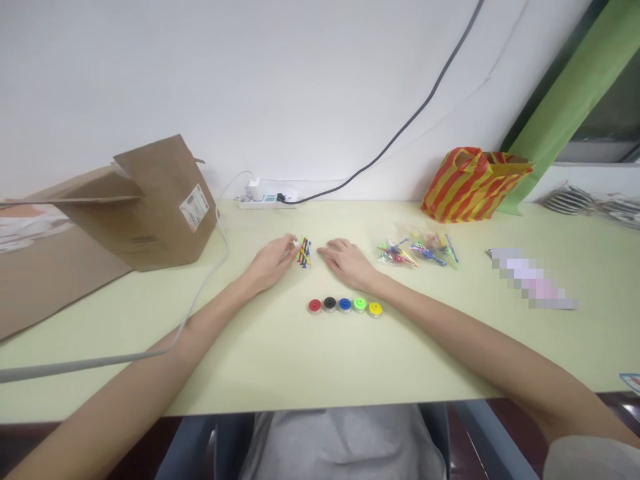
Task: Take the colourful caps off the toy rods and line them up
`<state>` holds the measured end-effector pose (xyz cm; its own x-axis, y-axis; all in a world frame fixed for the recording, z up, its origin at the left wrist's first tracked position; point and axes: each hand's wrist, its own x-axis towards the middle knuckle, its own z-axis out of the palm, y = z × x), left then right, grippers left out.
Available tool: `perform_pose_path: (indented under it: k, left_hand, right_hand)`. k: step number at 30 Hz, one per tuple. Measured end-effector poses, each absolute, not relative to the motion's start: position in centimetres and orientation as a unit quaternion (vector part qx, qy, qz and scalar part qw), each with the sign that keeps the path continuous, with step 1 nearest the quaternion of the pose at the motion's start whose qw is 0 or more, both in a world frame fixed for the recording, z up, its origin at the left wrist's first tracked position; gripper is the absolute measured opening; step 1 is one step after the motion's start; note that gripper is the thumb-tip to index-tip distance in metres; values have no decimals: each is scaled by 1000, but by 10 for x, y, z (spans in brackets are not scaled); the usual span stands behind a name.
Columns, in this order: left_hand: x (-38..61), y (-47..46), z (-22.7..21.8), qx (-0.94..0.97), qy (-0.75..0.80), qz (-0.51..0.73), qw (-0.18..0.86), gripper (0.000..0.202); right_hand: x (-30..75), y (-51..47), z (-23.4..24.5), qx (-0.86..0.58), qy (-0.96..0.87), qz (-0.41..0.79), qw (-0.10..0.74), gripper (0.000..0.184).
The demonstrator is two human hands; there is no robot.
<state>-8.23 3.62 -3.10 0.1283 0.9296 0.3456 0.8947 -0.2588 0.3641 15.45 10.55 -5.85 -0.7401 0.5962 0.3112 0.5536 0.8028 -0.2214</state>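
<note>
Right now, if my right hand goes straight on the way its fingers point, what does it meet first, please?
Your right hand would probably meet the small bundle of coloured sticks first. Your left hand lies just beyond the bundle, though depth is somewhat unclear from this view.

Five round discs (345, 305); one striped plastic bag (473, 185); one power strip (267, 203)

Plain workroom, pale-green desk (280, 373), power strip (267, 202)

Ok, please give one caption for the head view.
Left hand touches colored sticks; right hand rests near five colored discs.
</note>
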Motion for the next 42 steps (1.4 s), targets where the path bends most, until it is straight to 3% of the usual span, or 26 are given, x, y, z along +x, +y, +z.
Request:
perform_pose_path:
  k: [19, 42]
  left_hand:
    - [-84, 39, -35, 790, 564, 240, 35, 38]
    - [-75, 32, -31, 761, 599, 247, 25, 36]
  right_hand:
    - [152, 109, -59, -311, -940, 55, 130, 49]
    - [152, 107, -57, -310, -940, 64, 130, 49]
